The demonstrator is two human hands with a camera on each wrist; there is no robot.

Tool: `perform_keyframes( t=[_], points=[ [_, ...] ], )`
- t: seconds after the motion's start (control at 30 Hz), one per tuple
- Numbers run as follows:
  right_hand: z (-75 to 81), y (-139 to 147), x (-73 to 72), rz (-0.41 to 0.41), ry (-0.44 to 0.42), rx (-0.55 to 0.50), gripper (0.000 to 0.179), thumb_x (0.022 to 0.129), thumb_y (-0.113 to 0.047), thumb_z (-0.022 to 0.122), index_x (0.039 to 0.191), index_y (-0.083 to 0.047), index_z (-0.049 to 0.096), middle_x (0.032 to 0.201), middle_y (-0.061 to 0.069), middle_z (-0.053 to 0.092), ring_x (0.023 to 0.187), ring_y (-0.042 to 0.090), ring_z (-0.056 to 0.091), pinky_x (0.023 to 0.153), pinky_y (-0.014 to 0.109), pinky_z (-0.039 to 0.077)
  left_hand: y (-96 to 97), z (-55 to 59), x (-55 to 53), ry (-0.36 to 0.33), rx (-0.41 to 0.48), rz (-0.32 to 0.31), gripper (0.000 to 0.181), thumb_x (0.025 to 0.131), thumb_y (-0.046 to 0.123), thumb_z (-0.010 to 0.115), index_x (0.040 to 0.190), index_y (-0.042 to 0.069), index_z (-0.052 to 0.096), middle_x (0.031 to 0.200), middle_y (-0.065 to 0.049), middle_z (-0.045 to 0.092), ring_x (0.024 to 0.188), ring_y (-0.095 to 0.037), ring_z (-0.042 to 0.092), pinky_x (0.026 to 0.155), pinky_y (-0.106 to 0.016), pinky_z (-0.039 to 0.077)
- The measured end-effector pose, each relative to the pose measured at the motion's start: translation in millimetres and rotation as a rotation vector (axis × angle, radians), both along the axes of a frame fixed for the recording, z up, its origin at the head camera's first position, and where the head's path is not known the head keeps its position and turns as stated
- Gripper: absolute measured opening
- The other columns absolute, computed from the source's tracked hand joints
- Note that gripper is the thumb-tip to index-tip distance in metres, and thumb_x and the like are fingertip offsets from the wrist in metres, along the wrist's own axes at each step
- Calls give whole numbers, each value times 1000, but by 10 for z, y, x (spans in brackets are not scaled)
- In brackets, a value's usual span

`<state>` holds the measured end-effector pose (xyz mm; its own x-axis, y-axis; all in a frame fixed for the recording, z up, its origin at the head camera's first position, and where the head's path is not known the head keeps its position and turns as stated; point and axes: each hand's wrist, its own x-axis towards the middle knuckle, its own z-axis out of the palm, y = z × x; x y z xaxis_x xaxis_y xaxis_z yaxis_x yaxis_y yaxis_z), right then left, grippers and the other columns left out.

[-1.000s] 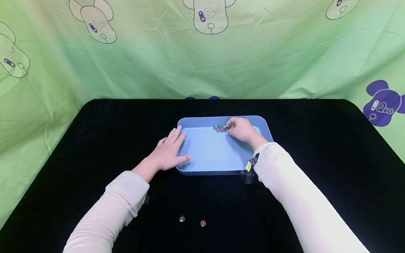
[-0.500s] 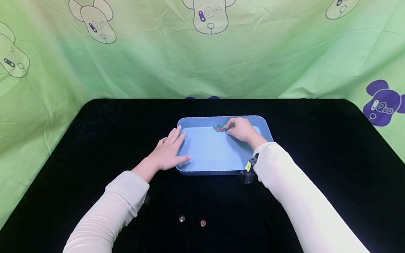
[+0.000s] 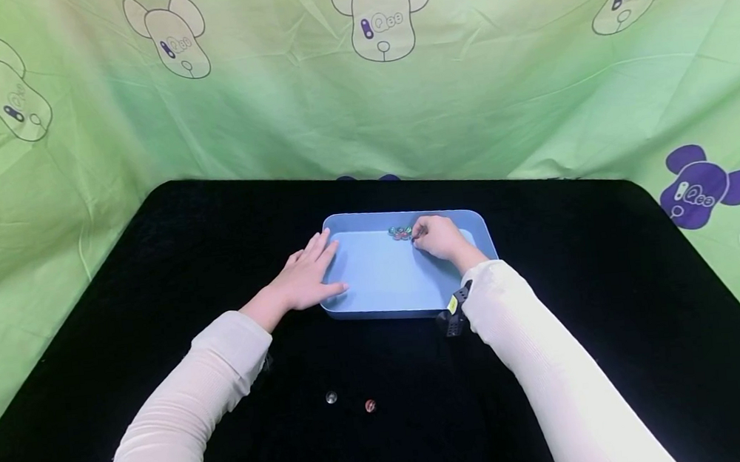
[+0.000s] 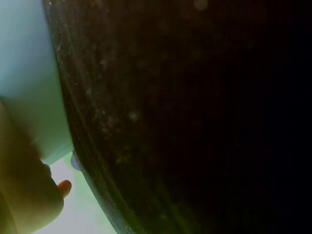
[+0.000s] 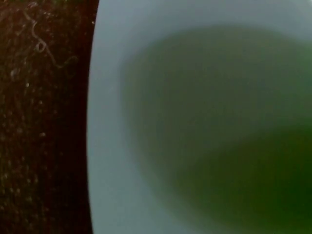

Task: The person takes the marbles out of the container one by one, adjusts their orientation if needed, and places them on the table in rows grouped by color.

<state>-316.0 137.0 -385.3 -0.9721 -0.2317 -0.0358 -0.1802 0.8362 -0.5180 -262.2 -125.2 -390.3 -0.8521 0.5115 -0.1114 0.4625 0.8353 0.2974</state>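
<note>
1. When compared with a second ago, find black table [image 3: 588,277] and blue tray [image 3: 384,281] unmoved.
2. See left hand [image 3: 303,278] spread loosely at tray's left end; right hand [image 3: 440,237] bent at clustered marbles [image 3: 400,233] inside, grip impossible to tell.
3. Count clear marble [image 3: 331,397], reddish marble [image 3: 370,406] still outside: apparently little gained.

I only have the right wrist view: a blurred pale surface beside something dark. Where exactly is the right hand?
Observer: The right hand is over the inside of the blue tray, its fingertips at the glassy marbles near the far wall. Whether it grips one, I can't tell.
Operator: And the left hand?
Observer: The left hand lies across the tray's left rim, fingers spread.
Operator: Any marbles outside the tray?
Observer: Two: a clear marble and a reddish marble, on the black surface on the person's side of the tray.
</note>
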Motion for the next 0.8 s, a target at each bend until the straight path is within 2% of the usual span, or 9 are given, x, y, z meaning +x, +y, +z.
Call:
perform_keyframes(
  t=[0.5, 0.8],
  points=[
    [19, 46, 30, -2, -28, -11, 10, 78, -7, 58, 84, 0, 54, 85, 13, 56, 81, 25, 50, 74, 35, 39, 7, 7, 6, 10, 13, -11, 79, 82, 52, 44, 139, 7, 12, 144, -9, -6, 129, -22, -5, 98, -47, 11],
    [42, 92, 75, 0, -28, -50, 11, 80, -7, 55, 88, 0, 54, 86, 12, 56, 78, 23, 50, 69, 33, 39, 5, 12, 9, 6, 16, -5, 79, 82, 52, 45, 139, 7, 12, 144, -8, -6, 129, -23, -5, 98, -47, 11]
  ],
)
